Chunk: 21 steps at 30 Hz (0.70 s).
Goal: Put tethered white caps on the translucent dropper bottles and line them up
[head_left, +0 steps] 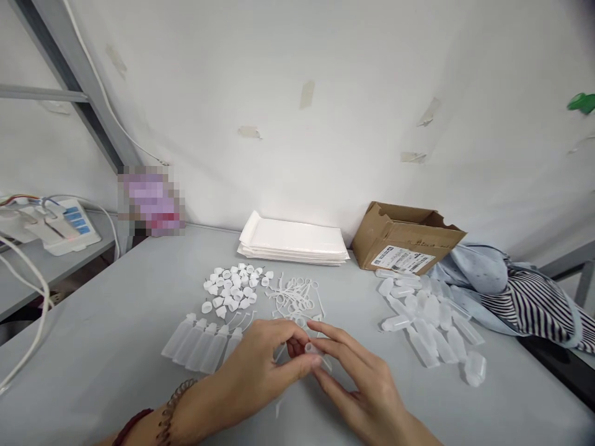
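Note:
A small translucent plastic bottle (324, 362) is between my two hands, its open mouth toward my left fingers. My left hand (263, 362) pinches around the neck with thumb and fingers. My right hand (360, 378) holds the body between its fingers and thumb; much of the bottle is hidden. Just beyond the hands lies a tangle of white ring-ended plastic straps (297, 294). Left of it is a heap of white pointed caps (232, 288). Several bottles (202, 347) lie in a row by my left wrist, thin straps at some necks.
Loose translucent bottles (425, 316) are piled on the right of the grey table (116, 310). Behind them stands an open cardboard box (404, 238), with striped fabric (530, 303) beside it. White padded envelopes (295, 238) are stacked against the wall. A power strip (69, 229) sits far left.

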{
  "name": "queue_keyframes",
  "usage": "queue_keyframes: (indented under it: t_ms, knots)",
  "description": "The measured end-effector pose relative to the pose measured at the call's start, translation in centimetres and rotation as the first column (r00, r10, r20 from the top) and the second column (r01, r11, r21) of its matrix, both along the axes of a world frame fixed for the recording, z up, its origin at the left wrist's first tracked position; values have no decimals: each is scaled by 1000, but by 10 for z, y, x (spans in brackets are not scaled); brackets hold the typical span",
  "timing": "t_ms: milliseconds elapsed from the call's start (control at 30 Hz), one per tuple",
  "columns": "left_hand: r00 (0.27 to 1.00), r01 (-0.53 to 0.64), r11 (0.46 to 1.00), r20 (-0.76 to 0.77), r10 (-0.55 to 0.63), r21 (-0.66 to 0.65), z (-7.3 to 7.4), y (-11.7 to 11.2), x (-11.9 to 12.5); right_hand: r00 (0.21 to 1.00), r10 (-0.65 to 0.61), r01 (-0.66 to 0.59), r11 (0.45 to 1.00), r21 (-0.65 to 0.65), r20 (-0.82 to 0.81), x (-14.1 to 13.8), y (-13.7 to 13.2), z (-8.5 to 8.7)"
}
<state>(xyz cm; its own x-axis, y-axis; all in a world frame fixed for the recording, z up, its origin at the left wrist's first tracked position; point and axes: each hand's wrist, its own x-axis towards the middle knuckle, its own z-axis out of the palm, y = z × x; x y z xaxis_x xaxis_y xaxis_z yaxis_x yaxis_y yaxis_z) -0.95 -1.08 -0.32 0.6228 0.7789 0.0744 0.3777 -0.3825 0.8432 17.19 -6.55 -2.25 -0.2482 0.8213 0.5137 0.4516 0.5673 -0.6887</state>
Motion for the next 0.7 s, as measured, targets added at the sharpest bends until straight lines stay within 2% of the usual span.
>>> queue_keyframes:
  t_ms: [33,67,133,200,333,467,533,567,700]
  knots:
    - [1000,-7,999,-1,7,-41,2,1,0,994,12,-27,990,-138,-113,1,2,1]
    - [1000,-15,998,1,15,-63,4,2,-1,972,13,-82,954,-289,-233,3,3,3]
    - [999,-32,999,13,33,-43,8,5,-3,899,-34,-226,818,-529,-437,7,7,6]
    - [998,-53,997,38,51,47,9,6,-5,831,-104,-323,710,-626,-546,10,10,10]
    - [996,-42,967,91,20,252,4,3,-5,715,-209,-421,632,-650,-667,9,11,11]
    - [998,10,906,46,-32,423,-8,-5,1,593,-291,-520,573,-633,-751,2,11,6]
    - [999,-9,858,50,-19,514,-15,-7,3,564,-286,-546,574,-610,-775,-1,12,4]
    - [994,-45,812,111,-25,582,-18,-7,4,557,-276,-557,576,-599,-783,-1,12,2]
    - [999,-30,764,53,-5,644,-20,-7,4,578,-227,-557,593,-582,-784,-4,11,0]
